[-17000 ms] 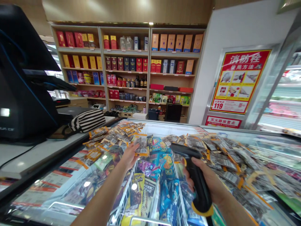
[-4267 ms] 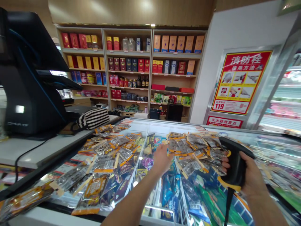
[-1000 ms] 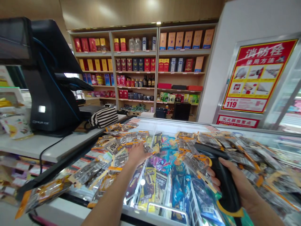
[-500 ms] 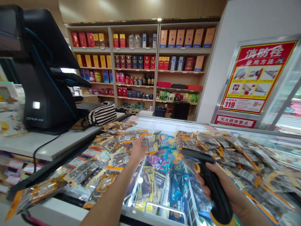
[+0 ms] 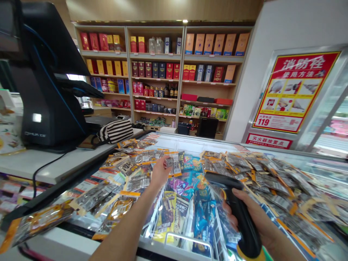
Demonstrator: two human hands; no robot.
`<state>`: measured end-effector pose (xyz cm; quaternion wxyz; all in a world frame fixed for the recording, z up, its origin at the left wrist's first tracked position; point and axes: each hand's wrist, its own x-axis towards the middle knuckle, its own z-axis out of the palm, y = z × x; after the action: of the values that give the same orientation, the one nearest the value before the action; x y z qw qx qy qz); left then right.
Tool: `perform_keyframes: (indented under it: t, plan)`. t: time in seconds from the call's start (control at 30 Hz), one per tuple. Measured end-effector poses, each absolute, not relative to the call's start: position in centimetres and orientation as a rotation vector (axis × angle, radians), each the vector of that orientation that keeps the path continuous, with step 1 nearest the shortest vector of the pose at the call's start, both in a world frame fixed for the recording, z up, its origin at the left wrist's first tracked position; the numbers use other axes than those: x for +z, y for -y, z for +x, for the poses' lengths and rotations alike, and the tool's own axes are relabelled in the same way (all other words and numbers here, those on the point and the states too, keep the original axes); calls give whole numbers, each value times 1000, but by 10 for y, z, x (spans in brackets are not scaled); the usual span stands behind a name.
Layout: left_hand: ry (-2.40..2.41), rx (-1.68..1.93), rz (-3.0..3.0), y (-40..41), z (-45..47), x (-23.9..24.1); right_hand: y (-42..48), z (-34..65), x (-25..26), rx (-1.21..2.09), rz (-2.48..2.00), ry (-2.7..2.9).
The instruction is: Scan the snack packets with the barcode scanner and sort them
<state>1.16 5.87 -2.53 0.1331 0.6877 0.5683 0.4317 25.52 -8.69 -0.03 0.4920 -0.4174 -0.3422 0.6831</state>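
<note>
In my left hand (image 5: 160, 170) is a clear snack packet (image 5: 176, 165) with orange edges, its barcode label turned toward me. The fingers pinch its left side, above the freezer's open middle. My right hand (image 5: 244, 206) wraps round the handle of a black and yellow barcode scanner (image 5: 240, 214). The scanner's head points left, toward the packet, with a gap between them. Similar snack packets lie spread left of my left hand, and a large heap of packets (image 5: 272, 177) lies to the right of the scanner.
Below my hands, a white wire basket (image 5: 187, 237) in the freezer holds blue, yellow and purple ice cream wrappers. A black cash register (image 5: 49, 90) and a striped pouch (image 5: 115, 131) stand on the left counter. Behind are shelves of boxes (image 5: 154, 70); a red poster (image 5: 295, 90) hangs right.
The packet in my left hand has turned slightly, showing its barcode label more fully. The scanner in my right hand has shifted a little to the left. The view has moved slightly.
</note>
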Motion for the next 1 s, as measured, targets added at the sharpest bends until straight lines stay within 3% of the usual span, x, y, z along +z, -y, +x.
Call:
perform_keyframes:
  t: [0.37,0.53,0.8,1.0]
  plan:
    - [-1448,887,2219,-38,90,-24,81,300,19,1360,-855,646]
    - [-1447,807,2341,-30,123,-15,80,305,16,1382,-854,622]
    - [-2061,364,2190,-27,-10,24,79,294,13,1453,-885,640]
    - [-2134,170,2047,-23,-61,18,74,277,8,1563,-867,716]
